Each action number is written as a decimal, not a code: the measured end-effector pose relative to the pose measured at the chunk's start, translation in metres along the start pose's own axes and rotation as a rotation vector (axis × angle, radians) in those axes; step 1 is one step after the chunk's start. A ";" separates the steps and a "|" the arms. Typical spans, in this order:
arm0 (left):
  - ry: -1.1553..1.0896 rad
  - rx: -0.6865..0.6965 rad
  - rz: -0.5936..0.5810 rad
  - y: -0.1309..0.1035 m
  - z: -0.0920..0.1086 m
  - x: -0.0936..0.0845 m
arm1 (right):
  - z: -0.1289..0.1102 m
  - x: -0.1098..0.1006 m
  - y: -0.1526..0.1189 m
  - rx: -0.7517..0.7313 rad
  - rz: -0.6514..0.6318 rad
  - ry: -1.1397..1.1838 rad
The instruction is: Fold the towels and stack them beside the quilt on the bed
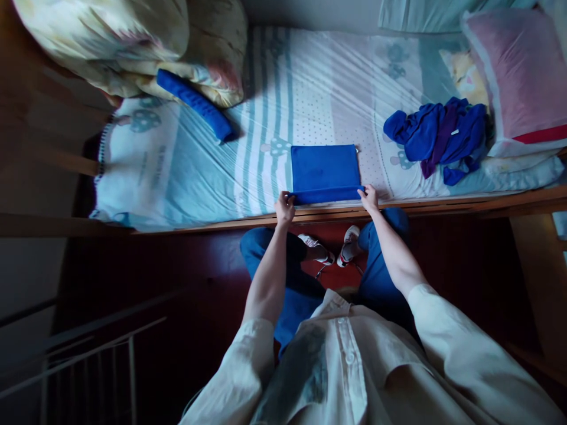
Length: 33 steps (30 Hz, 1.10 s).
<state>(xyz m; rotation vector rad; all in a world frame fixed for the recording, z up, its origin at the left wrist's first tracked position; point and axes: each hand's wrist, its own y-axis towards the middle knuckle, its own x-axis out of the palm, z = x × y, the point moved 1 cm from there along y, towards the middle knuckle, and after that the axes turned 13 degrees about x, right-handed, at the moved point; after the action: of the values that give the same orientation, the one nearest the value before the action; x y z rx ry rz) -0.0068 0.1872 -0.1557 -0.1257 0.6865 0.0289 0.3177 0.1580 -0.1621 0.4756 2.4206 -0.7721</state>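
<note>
Left hand (284, 208): nearly closed, thumb and fingers pinching the left end of the strip along the near edge of the cloth; the other fingers curl in toward the palm.
Right hand (369, 198): likewise nearly closed, gripping the right end of that same strip between thumb and fingertips.
Folded blue cloth (325, 167): a flat rectangle on the bed close to the wooden bed rail (212, 224), directly in front of the seated person; its near edge forms a narrow band stretched straight between the two hands.
Patterned sheet (310, 106): striped, dotted and wrinkled, beneath the cloth.
Rolled blue cloth (195, 105): to the person's left, lying slantwise against the bulky quilt (133, 35).
Crumpled blue clothes (436, 139): heaped to the person's right, a purple piece among them, near the pink pillow (525, 71).
Forearms: bare, both reaching forward, well apart at the wrists.
</note>
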 end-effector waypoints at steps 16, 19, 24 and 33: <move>0.213 -0.056 0.005 0.021 -0.025 0.029 | 0.021 0.035 0.027 0.159 0.176 -0.204; 0.218 -0.083 -0.003 0.022 -0.026 0.030 | 0.021 0.036 0.027 0.184 0.177 -0.216; 0.197 -0.116 -0.012 0.025 -0.026 0.030 | 0.023 0.038 0.030 0.199 0.171 -0.229; 0.210 -0.101 -0.039 0.030 -0.027 0.031 | 0.020 0.037 0.034 0.199 0.137 -0.277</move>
<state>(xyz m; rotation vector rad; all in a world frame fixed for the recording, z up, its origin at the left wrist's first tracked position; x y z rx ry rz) -0.0016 0.2128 -0.1989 -0.2417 0.8927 0.0129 0.3127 0.1781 -0.2120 0.5650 2.0455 -0.9554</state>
